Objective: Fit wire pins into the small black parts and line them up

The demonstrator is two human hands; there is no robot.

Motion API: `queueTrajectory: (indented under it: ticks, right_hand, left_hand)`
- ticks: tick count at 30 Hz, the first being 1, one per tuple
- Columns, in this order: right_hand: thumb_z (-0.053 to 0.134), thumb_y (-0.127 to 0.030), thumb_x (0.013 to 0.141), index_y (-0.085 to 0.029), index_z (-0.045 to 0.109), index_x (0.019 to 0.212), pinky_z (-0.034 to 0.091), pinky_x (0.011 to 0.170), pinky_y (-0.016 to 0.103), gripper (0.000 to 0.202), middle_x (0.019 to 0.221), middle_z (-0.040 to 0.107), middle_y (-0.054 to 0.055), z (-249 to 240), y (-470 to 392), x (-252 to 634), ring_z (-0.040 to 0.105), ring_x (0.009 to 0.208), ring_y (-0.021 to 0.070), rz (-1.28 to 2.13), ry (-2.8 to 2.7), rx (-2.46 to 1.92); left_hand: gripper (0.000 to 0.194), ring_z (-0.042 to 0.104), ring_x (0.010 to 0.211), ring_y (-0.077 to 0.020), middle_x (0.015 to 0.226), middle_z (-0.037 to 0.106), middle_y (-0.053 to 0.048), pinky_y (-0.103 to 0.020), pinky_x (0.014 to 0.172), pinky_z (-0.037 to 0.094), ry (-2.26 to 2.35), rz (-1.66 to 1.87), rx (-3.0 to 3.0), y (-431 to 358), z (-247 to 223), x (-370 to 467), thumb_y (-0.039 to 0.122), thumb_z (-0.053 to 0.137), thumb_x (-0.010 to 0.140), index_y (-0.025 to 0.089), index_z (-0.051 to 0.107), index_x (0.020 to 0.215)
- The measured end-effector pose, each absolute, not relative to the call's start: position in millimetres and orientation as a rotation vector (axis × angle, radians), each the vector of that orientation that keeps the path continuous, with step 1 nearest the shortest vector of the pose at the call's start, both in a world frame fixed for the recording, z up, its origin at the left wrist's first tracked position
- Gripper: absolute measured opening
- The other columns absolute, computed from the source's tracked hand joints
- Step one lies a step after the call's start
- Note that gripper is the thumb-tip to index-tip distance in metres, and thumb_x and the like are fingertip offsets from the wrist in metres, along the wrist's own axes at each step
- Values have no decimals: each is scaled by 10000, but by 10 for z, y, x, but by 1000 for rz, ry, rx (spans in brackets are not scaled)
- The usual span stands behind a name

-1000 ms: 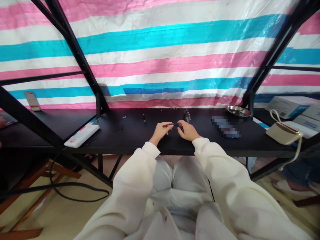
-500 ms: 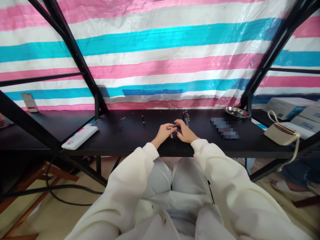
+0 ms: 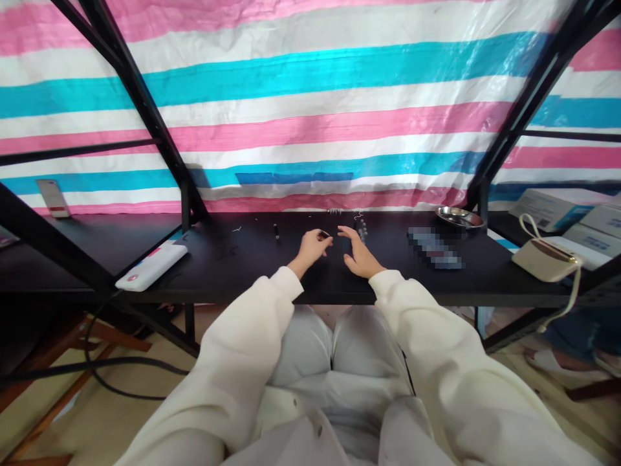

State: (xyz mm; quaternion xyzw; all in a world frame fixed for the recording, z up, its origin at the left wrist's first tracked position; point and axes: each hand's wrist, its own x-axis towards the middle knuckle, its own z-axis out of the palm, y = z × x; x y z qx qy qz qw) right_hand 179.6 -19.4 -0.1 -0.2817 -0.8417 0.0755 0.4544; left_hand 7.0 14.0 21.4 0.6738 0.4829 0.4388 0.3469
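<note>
My left hand (image 3: 313, 249) is over the black table (image 3: 242, 272), its fingers pinched round a small dark item too small to name. A short way to its right, my right hand (image 3: 359, 252) is open, thumb and fingers apart, with nothing seen between them. Just behind my right hand lies a cluster of small clear round pieces (image 3: 362, 230). A short black cylinder with a pale band (image 3: 276, 232) stands to the left of my left hand. Small whitish bits (image 3: 334, 211) lie along the table's back edge.
A white oblong device (image 3: 152, 266) lies at the left. Toward the right are a pixelated object (image 3: 435, 248), a round metal dish (image 3: 459, 218), a beige purse (image 3: 546, 259) and white boxes (image 3: 557, 208). Black metal frame bars (image 3: 167, 152) slant up on both sides.
My hands were touching and have come apart. The left one moved to the left with the small dark item, while the right one opened and stayed nearly in place.
</note>
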Motion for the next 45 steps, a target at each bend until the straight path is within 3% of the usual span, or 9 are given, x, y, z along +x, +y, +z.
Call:
queueTrajectory:
  ticks: [8,19,27,36,45]
  right_hand:
    - [470,-122,705,-197,253,1369,330,1034,484,702,1333,390,146,18,-214,1792,467,1157,249,71,-2113,-765]
    - [471,-145,710,-207,279,1355,358,996,477,675,1328,407,143,-8,-186,1800,502,1104,248,53,-2120,-790]
    - [479,-147,712,-199,305,1337,373,982,468,651,1315,421,147,-14,-183,1810,514,1084,243,43,-2116,-793]
    - [486,-152,709,-200,363,1302,378,983,467,608,1297,453,134,-7,-192,1801,488,1136,252,22,-2108,-808]
    - [480,-157,728,-196,407,1252,401,941,450,531,1273,472,137,32,-227,1801,537,1035,237,-26,-2085,-824]
  left_hand:
    - [132,601,514,-149,622,652,-72,-257,602,459,2073,716,1813,545,239,-796,202,605,695,124,652,790]
    - [169,630,901,-268,919,667,-140,-323,723,465,2266,702,1820,506,161,-836,292,621,718,168,670,820]
    - [249,614,959,-316,995,635,-193,-374,743,471,2390,702,1804,526,152,-762,323,574,779,138,646,928]
    - [270,614,957,-300,1014,623,-206,-357,747,472,2482,703,1783,497,191,-659,286,519,808,101,626,973]
    - [254,608,979,-305,1019,621,-210,-370,782,468,2498,707,1763,509,185,-630,269,509,827,93,620,974]
